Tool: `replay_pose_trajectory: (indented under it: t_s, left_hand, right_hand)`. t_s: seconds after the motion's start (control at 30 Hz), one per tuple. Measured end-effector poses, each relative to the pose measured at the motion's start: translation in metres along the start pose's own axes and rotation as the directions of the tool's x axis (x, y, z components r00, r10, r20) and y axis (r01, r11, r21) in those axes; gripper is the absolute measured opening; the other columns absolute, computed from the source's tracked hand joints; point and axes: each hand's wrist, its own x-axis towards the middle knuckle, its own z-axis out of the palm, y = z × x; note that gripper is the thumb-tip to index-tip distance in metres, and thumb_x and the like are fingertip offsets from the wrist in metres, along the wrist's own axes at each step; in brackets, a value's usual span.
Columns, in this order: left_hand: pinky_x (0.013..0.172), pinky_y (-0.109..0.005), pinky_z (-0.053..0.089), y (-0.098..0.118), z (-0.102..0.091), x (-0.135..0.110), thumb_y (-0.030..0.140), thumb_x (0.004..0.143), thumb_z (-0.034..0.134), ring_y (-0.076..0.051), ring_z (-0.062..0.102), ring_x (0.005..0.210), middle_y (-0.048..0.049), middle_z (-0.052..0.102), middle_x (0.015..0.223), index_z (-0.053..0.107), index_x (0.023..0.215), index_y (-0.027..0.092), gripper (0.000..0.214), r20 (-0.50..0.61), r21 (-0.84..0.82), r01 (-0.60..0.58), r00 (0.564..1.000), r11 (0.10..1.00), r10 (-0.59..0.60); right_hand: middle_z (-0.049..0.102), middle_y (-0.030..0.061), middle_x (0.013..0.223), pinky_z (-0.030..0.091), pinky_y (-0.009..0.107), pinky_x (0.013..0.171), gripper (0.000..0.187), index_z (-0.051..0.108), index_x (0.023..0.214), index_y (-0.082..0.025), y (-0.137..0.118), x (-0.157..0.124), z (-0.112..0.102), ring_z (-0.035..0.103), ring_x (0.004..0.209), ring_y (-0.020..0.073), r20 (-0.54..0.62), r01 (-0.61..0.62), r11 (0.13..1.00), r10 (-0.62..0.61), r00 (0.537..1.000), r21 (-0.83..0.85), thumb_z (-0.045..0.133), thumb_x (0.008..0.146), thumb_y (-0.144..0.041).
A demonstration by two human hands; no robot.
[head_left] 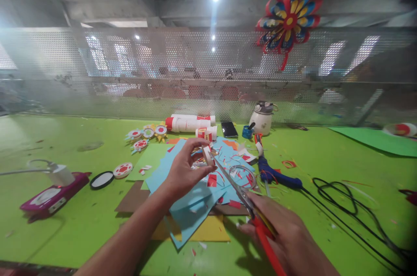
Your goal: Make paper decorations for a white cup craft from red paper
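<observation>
My left hand [187, 167] pinches a small white ring [207, 155], seemingly cut from a paper cup, between thumb and fingers. A pair of scissors [239, 191] with red handles is gripped in my right hand [286, 234]. The blade tips point up and left and reach the ring's edge; whether they touch it I cannot tell. Beneath both hands lie light blue paper sheets [192, 206], strewn with red and white scraps. Just right of the ring, a coil of clear tape or wire [243, 176] rests on the paper.
A blue glue gun [276, 176] trails a black cable [339, 198] on the right. Paper cups [190, 124], a phone [229, 129], a blue jar [247, 132] and a bottle [261, 119] stand behind. At left are a purple power strip [55, 195] and decorated discs [123, 170]. A perforated screen [195, 72] closes the back.
</observation>
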Motion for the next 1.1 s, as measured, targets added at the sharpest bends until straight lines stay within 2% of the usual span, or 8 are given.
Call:
replay_pose_trajectory:
  t_s: [0.33, 0.6, 0.77, 0.93, 1.1]
  left_hand:
    - [0.090, -0.039, 0.051, 0.001, 0.002, 0.000, 0.016, 0.065, 0.075, -0.023, 0.055, 0.105, -0.0069, 0.051, 0.113, 0.051, 0.106, 0.019, 0.047, -0.006, -0.006, 0.001, 1.000, 1.000, -0.001]
    - [0.094, -0.041, 0.047, 0.004, 0.000, -0.001, 0.017, 0.067, 0.075, -0.025, 0.055, 0.110, -0.0093, 0.053, 0.116, 0.052, 0.109, 0.019, 0.048, 0.013, -0.017, 0.025, 1.000, 1.000, -0.025]
    - [0.091, -0.041, 0.048, 0.007, -0.002, -0.001, 0.019, 0.066, 0.076, -0.025, 0.055, 0.108, -0.0113, 0.057, 0.115, 0.055, 0.108, 0.017, 0.048, 0.036, -0.115, 0.068, 0.997, 0.991, -0.064]
    - [0.085, -0.039, 0.051, 0.009, -0.001, 0.000, 0.019, 0.064, 0.078, -0.023, 0.060, 0.097, -0.0106, 0.060, 0.108, 0.056, 0.104, 0.015, 0.046, 0.044, -0.176, 0.120, 0.992, 0.977, -0.114]
    - [0.091, -0.041, 0.049, 0.007, -0.001, -0.001, 0.019, 0.066, 0.077, -0.024, 0.059, 0.103, -0.0111, 0.058, 0.111, 0.054, 0.106, 0.015, 0.046, 0.047, -0.131, 0.090, 0.995, 0.987, -0.085]
  right_hand:
    - [0.067, 0.0137, 0.109, 0.056, 0.034, 0.080, 0.038, 0.055, 0.120, -0.015, 0.000, -0.005, 0.001, 0.065, 0.098, 0.0252, -0.004, 0.028, 0.994, -0.029, 1.000, -0.108, 0.055, 0.087, -0.034]
    - [0.070, 0.0119, 0.104, 0.057, 0.031, 0.075, 0.035, 0.062, 0.115, -0.015, 0.000, 0.000, -0.007, 0.068, 0.091, 0.0243, 0.034, -0.001, 1.000, 0.000, 0.999, 0.016, 0.058, 0.083, -0.030]
    - [0.071, 0.0108, 0.102, 0.058, 0.032, 0.074, 0.033, 0.067, 0.110, -0.017, 0.003, 0.004, -0.013, 0.069, 0.090, 0.0258, 0.027, -0.048, 0.997, 0.047, 0.999, 0.066, 0.062, 0.078, -0.028]
    - [0.071, 0.0096, 0.103, 0.056, 0.033, 0.079, 0.037, 0.065, 0.111, -0.018, 0.001, 0.006, -0.016, 0.068, 0.091, 0.0239, 0.016, -0.081, 0.996, 0.081, 0.997, 0.023, 0.065, 0.079, -0.037]
    - [0.071, 0.0094, 0.102, 0.055, 0.034, 0.079, 0.040, 0.064, 0.112, -0.019, 0.001, 0.006, -0.019, 0.067, 0.091, 0.0246, 0.011, -0.098, 0.995, 0.098, 0.995, -0.001, 0.064, 0.078, -0.041]
